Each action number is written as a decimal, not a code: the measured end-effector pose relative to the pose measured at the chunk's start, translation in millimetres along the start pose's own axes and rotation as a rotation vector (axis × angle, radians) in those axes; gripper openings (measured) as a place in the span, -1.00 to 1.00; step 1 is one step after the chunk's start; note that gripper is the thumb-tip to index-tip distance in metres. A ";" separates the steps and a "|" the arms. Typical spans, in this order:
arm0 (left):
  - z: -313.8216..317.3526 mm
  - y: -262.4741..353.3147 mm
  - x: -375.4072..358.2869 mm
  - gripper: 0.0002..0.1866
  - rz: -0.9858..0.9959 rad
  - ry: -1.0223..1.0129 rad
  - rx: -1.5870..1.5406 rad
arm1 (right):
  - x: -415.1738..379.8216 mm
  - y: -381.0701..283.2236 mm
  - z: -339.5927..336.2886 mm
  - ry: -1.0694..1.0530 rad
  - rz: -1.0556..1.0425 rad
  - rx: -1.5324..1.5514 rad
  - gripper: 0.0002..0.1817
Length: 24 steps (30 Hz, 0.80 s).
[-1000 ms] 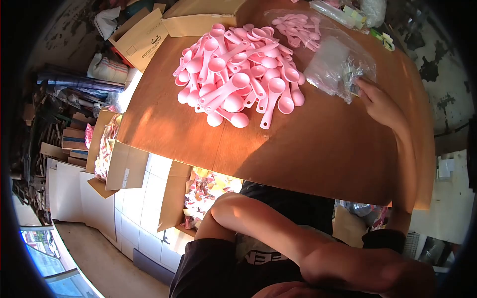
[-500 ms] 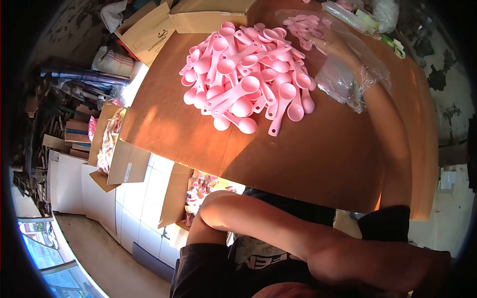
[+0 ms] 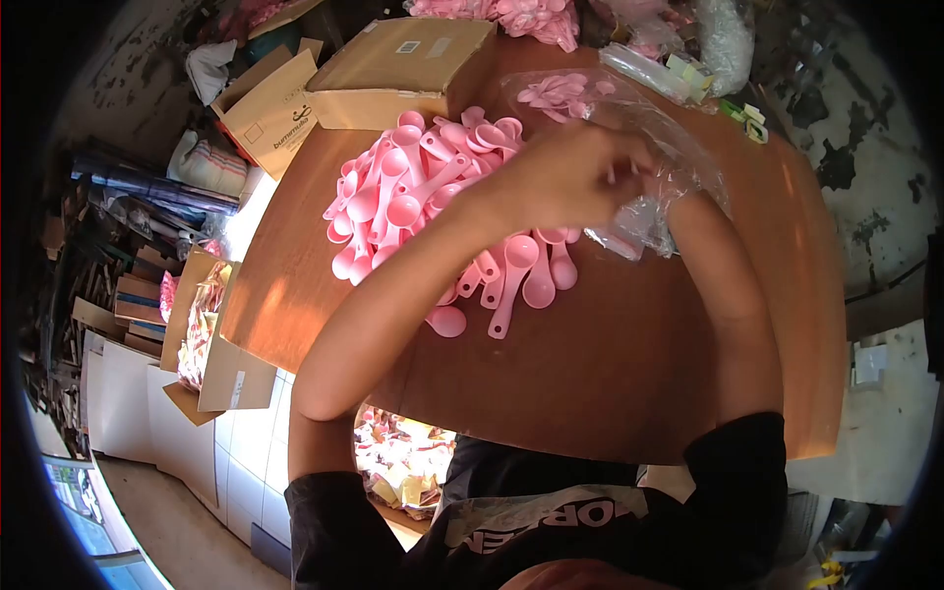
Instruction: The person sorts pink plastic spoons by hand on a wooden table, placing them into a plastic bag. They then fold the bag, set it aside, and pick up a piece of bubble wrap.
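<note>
Pink plastic measuring spoons (image 3: 403, 209) lie heaped on the brown table (image 3: 590, 374), each with a round bowl and a holed handle. My left forearm crosses over the heap and hides part of it. Beyond its right side is my left hand (image 3: 580, 175), fingers curled and blurred against a clear plastic bag (image 3: 678, 147). What they pinch cannot be made out. Several pink spoons (image 3: 560, 95) show through the bag's far end. My right wrist (image 3: 696, 211) reaches into the crumpled plastic; my right hand is hidden behind the plastic and my left hand.
A closed cardboard box (image 3: 403, 59) stands behind the heap, with more bagged pink pieces (image 3: 531, 18) past it. Plastic packs (image 3: 654, 74) lie at the far right edge. Open cartons hold wrapped items (image 3: 202, 324) at the left and scraps (image 3: 398, 457) below the table.
My left arm has swung up from across my body, and my left hand now meets the bag at my right hand. The view has shifted, showing more of the table's far side.
</note>
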<state>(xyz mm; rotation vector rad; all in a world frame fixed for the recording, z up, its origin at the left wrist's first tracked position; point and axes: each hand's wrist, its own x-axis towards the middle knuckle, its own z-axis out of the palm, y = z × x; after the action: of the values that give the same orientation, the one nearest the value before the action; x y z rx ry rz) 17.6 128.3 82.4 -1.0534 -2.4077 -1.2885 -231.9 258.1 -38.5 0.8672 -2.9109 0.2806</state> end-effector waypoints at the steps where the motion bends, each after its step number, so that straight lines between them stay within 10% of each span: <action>1: -5.5 -38.8 17.3 -0.78 0.022 0.096 0.198 | 2.1 -1.7 -1.5 -0.011 0.009 -0.020 -0.21; 5: -31.1 -120.8 65.3 -0.64 -0.338 0.025 0.476 | -4.4 -1.6 -7.1 -0.024 0.046 -0.079 -0.24; 7: -27.1 -152.0 80.6 -0.44 -0.515 -0.097 0.397 | -21.4 -11.4 -17.2 0.084 -0.015 0.001 -0.60; 16: -30.4 -141.5 97.4 -0.15 -0.865 -0.287 0.332 | -67.5 -23.3 -51.4 0.187 0.124 0.310 -0.56; 24: -28.6 -209.0 95.8 -0.31 -0.880 -0.130 0.361 | -204.0 -46.8 -110.1 -0.041 0.413 1.529 -0.48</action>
<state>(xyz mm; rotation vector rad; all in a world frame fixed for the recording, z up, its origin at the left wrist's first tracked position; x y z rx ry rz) -197.3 77.3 12.6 0.0666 -3.1770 -0.8912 -32.1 350.5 47.9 0.2010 -2.3824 2.6101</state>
